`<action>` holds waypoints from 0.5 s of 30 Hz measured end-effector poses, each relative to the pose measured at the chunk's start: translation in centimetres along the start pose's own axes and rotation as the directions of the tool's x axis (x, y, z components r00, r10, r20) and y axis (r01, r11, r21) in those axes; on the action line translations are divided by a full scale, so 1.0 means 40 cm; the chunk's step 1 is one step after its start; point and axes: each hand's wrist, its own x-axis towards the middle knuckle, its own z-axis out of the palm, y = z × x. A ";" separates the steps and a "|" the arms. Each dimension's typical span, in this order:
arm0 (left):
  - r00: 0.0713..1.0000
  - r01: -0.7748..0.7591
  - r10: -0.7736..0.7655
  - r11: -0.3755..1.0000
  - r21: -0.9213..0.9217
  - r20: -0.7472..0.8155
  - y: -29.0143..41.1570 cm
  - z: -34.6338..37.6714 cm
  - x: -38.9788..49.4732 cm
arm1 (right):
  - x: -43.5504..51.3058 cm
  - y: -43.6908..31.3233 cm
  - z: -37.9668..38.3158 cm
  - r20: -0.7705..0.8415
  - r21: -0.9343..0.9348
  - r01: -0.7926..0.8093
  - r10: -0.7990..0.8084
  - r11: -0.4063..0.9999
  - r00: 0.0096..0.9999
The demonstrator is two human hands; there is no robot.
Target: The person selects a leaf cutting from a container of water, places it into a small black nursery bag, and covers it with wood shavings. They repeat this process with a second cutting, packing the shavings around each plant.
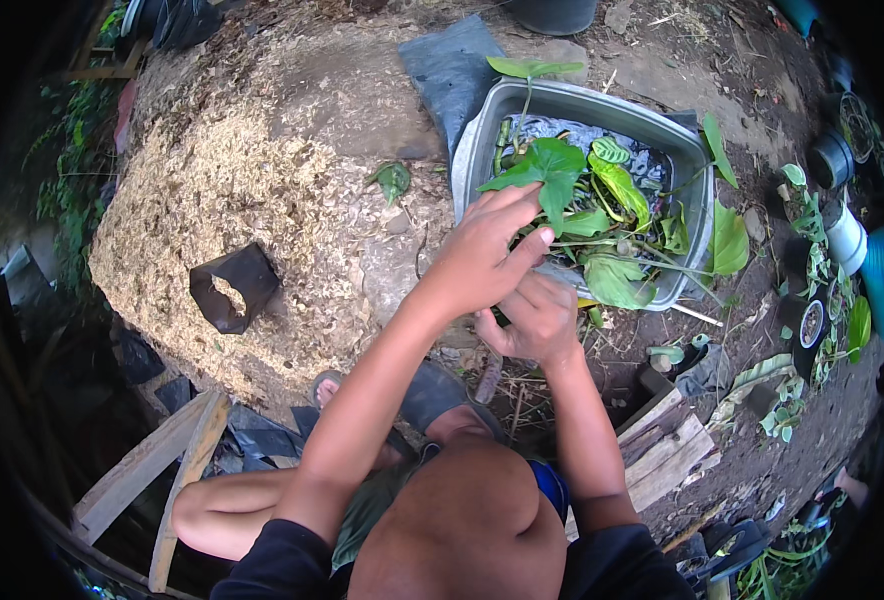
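Note:
My left hand (pixel 493 244) reaches over the near left corner of a grey plastic tub (pixel 466 161), its fingertips at the base of a lobed green leaf (pixel 554 169). Just below it, my right hand (pixel 539 315) is curled close to the tub's near rim. The two hands overlap, and whatever lies between their fingers is hidden. Inside the tub are leafy plant cuttings with stems, among them a yellow-green variegated leaf (pixel 622 187) and a drooping pale green leaf (pixel 616 281). Bluish-grey material (pixel 566 129) shows beneath them.
A black plastic grow bag (pixel 233 289) sits on a heap of pale wood shavings (pixel 187 195) at left. A dark plastic sheet (pixel 449 64) lies beside the tub. Potted plants and a white pot (pixel 845 238) stand at right. Wooden planks (pixel 671 454) lie near my right forearm.

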 end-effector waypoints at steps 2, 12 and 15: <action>0.999 0.031 -0.031 0.999 -0.041 -0.008 0.010 -0.013 -0.013 | -0.001 0.001 -0.002 -0.017 -0.011 -0.009 0.009 1.000 1.000; 0.986 0.060 -0.081 0.988 -0.145 -0.145 0.073 -0.102 -0.061 | -0.002 0.000 0.001 -0.089 -0.046 -0.093 0.089 0.995 0.992; 0.986 0.055 -0.079 0.985 -0.164 -0.149 0.074 -0.118 -0.074 | 0.000 0.001 0.009 -0.100 -0.035 -0.110 0.106 0.993 0.989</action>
